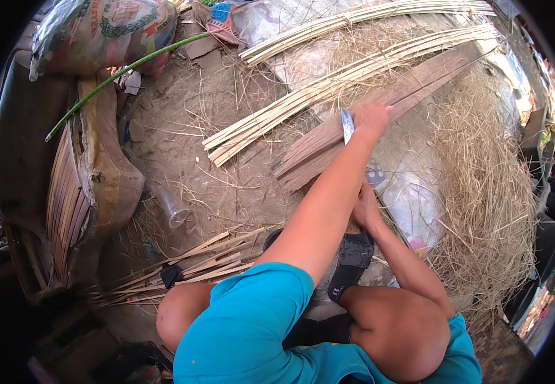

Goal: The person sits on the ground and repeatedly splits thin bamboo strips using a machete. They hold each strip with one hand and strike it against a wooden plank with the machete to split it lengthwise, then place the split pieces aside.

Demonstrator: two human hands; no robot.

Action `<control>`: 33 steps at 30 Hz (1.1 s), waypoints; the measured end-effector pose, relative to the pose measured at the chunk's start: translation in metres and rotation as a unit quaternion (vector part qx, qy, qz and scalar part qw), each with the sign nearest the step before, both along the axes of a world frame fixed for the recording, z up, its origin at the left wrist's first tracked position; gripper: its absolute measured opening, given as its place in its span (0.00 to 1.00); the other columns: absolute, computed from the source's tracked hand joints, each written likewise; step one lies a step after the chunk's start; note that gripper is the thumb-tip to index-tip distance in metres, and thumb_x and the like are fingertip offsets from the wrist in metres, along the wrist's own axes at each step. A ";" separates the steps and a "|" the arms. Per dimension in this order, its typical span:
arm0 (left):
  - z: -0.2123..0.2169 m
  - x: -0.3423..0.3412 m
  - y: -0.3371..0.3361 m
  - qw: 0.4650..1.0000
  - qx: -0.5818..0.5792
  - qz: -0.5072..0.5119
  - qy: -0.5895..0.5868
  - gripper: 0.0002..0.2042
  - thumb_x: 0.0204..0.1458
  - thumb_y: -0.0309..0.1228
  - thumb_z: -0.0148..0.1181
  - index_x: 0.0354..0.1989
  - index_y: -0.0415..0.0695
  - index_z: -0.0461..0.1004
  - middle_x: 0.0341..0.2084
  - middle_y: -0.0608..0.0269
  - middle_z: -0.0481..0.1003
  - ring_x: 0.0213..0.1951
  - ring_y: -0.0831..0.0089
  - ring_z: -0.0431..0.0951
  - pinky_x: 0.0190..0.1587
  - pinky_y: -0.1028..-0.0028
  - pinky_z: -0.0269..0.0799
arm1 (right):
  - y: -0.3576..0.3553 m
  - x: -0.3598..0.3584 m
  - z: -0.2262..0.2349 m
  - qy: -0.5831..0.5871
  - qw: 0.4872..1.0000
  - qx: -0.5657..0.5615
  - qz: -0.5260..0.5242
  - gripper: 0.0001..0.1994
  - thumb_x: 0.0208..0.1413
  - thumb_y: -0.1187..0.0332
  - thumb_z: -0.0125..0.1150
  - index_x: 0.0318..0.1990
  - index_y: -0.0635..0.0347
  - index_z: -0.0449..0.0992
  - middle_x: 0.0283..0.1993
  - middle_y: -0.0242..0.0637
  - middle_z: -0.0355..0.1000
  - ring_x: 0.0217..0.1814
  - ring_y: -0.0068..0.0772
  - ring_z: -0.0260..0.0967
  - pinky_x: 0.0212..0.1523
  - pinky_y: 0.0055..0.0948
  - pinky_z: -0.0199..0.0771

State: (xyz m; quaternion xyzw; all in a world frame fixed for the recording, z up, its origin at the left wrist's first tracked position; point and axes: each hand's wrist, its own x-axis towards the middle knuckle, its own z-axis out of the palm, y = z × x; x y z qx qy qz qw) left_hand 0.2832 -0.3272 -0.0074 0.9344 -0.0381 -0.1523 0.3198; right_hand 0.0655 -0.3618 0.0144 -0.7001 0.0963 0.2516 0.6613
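Head view: nearest to me are the bent knees and a black sandal (354, 256) on the sandy ground. Just beyond the sandal sits the right hand (364, 212), low and near the middle. Its fingers are tucked behind the left forearm, so I cannot tell whether it is closed on anything or what it touches.

To the left of the knees lies a loose fan of bamboo strips (210, 261). They look light and springy with splintery edges, and I judge they are best taken near the middle so the ends do not whip. A clear plastic cup (172, 206) lies on its side a little farther left.

Farther out, the left hand (373, 119) is stretched forward over a weathered plank (319, 150). It is wrapped in a full fist around the handle of a knife (346, 125), with the blade pointing down on its left side. The knife looks stiff and sharp, and I judge the handle, buried in the fist, to be the only safe hold.

A heap of dry shavings (489, 192) fills the right side. Long bamboo bundles (329, 83) lie across the far ground, with a printed sack (104, 32) at far left.
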 end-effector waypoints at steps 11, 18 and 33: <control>-0.009 -0.003 0.017 0.996 -0.053 0.016 -0.071 0.23 0.68 0.48 0.44 0.43 0.41 0.80 0.38 0.41 0.81 0.44 0.43 0.80 0.49 0.50 0.74 | 0.008 0.004 -0.010 -0.076 0.996 -0.045 0.022 0.14 0.64 0.68 0.56 0.51 0.68 0.76 0.31 0.39 0.78 0.23 0.26 0.73 0.24 0.31 0.77; 0.005 -0.006 0.017 0.997 -0.007 -0.005 -0.080 0.24 0.68 0.48 0.46 0.42 0.41 0.82 0.40 0.46 0.83 0.45 0.47 0.82 0.51 0.53 0.74 | 0.033 -0.072 0.009 -0.101 0.938 -0.067 0.324 0.19 0.60 0.67 0.61 0.57 0.66 0.73 0.47 0.46 0.74 0.44 0.35 0.71 0.45 0.34 0.72; 0.014 -0.034 0.105 0.969 0.129 -0.115 -0.175 0.22 0.65 0.46 0.53 0.50 0.37 0.75 0.44 0.44 0.75 0.47 0.47 0.78 0.45 0.55 0.77 | 0.017 -0.013 0.005 0.110 0.993 0.011 0.028 0.20 0.69 0.61 0.55 0.61 0.61 0.61 0.28 0.32 0.68 0.24 0.23 0.69 0.23 0.27 0.73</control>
